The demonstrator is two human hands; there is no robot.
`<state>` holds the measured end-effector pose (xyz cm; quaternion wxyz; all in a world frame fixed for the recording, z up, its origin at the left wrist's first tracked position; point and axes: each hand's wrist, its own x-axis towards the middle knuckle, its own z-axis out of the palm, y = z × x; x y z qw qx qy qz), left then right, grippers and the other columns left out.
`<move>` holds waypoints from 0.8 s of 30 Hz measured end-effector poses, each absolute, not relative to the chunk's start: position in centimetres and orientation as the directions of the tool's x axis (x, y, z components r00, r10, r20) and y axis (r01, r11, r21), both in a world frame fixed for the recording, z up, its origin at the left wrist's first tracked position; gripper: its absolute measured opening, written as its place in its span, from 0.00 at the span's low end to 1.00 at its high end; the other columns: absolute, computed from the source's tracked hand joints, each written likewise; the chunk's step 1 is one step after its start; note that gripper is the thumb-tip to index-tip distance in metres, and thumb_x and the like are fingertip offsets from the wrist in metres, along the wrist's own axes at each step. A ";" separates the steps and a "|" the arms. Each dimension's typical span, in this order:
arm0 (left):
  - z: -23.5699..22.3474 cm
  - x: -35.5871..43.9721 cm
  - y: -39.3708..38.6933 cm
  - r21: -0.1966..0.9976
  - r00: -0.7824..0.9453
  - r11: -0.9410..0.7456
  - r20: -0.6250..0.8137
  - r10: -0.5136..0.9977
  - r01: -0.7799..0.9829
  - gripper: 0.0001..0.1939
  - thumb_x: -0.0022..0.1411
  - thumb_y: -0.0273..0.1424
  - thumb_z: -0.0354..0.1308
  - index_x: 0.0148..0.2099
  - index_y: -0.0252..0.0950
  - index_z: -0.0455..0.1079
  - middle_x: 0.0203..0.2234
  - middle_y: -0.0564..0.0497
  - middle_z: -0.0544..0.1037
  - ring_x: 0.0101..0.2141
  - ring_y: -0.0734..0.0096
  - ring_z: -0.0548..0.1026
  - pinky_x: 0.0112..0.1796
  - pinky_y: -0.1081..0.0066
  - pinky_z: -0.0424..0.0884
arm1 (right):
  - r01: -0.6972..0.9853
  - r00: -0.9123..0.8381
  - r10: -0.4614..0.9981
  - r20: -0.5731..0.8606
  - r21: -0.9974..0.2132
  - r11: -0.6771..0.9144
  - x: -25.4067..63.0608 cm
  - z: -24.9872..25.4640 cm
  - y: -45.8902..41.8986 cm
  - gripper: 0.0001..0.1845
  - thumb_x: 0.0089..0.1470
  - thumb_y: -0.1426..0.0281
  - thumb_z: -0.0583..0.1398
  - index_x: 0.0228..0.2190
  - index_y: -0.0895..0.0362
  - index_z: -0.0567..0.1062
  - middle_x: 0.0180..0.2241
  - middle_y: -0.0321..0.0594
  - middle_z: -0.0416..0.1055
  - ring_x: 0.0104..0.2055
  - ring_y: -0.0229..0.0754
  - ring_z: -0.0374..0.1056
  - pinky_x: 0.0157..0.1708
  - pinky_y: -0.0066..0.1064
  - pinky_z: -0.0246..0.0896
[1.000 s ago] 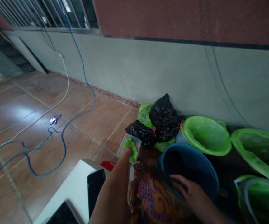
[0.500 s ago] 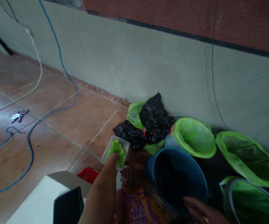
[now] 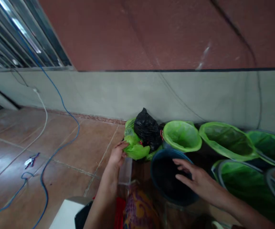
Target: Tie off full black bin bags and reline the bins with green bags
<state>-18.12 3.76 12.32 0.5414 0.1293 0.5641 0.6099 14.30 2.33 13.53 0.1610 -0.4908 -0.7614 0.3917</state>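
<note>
My left hand [image 3: 116, 156] is closed on a crumpled green plastic bag [image 3: 135, 149], lifted just above a clear plastic container [image 3: 126, 173]. My right hand [image 3: 194, 178] reaches out flat with spread fingers over the rim of an unlined blue bucket [image 3: 167, 176]. Behind the green bag lie tied black rubbish bags [image 3: 147, 128] against the wall.
Several buckets lined with green bags [image 3: 181, 136] stand along the grey wall on the right. A blue cable [image 3: 56, 146] and a white cable [image 3: 40, 122] run over the brown floor tiles at left. A white box corner [image 3: 64, 216] and a dark phone [image 3: 80, 218] sit near my body.
My left hand has pulled the green bag up out of the clear container. My right hand has come forward over the blue bucket. The view has tilted up and shifted.
</note>
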 end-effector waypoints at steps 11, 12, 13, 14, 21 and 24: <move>21.4 -4.3 2.7 0.938 -0.083 0.341 -0.345 0.935 -0.059 0.13 0.47 0.35 0.69 0.33 0.34 0.74 0.20 0.56 0.72 0.19 0.80 0.67 0.20 0.78 0.63 | 0.497 -0.328 0.911 0.250 -0.775 0.391 18.4 16.5 3.3 0.09 0.50 0.69 0.60 0.34 0.54 0.79 0.42 0.43 0.77 0.48 0.50 0.71 0.51 0.42 0.65; 21.0 -4.3 3.4 0.939 -0.171 0.334 -0.344 0.923 -0.084 0.12 0.48 0.33 0.69 0.33 0.34 0.72 0.20 0.56 0.72 0.18 0.81 0.67 0.21 0.78 0.64 | 0.478 -0.279 0.938 0.204 -0.818 0.320 19.4 16.6 3.6 0.08 0.50 0.67 0.60 0.32 0.54 0.79 0.36 0.42 0.78 0.43 0.49 0.73 0.47 0.41 0.68; 20.4 -4.4 4.1 0.928 -0.250 0.344 -0.371 0.895 -0.143 0.11 0.48 0.31 0.68 0.32 0.34 0.71 0.18 0.58 0.71 0.17 0.82 0.65 0.21 0.78 0.65 | 0.428 -0.224 0.963 0.150 -0.872 0.236 20.4 16.6 3.8 0.09 0.50 0.65 0.61 0.32 0.55 0.78 0.32 0.40 0.78 0.38 0.49 0.74 0.42 0.39 0.69; 19.8 -4.5 4.7 0.906 -0.300 0.363 -0.415 0.859 -0.217 0.10 0.49 0.30 0.67 0.32 0.34 0.69 0.16 0.59 0.69 0.15 0.84 0.63 0.21 0.78 0.66 | 0.346 -0.173 0.981 0.091 -0.927 0.147 21.2 16.6 3.9 0.11 0.49 0.62 0.62 0.32 0.55 0.78 0.30 0.40 0.79 0.35 0.48 0.74 0.39 0.39 0.70; 14.8 -3.5 6.2 0.781 -0.338 0.401 -0.586 0.737 -0.480 0.10 0.55 0.23 0.60 0.28 0.36 0.60 0.12 0.65 0.59 0.11 0.87 0.55 0.20 0.80 0.65 | -0.442 -0.090 0.948 -0.305 -0.841 -0.312 23.4 17.8 4.0 0.17 0.39 0.67 0.71 0.34 0.58 0.79 0.32 0.42 0.81 0.31 0.45 0.76 0.35 0.34 0.73; 14.2 -2.0 6.1 0.785 -0.385 0.435 -0.604 0.698 -0.442 0.04 0.59 0.26 0.58 0.33 0.35 0.63 0.17 0.60 0.67 0.15 0.83 0.66 0.25 0.77 0.69 | -0.594 -0.085 0.935 -0.344 -0.736 -0.325 23.8 18.4 4.6 0.12 0.43 0.71 0.68 0.34 0.57 0.79 0.35 0.43 0.81 0.34 0.46 0.77 0.38 0.34 0.73</move>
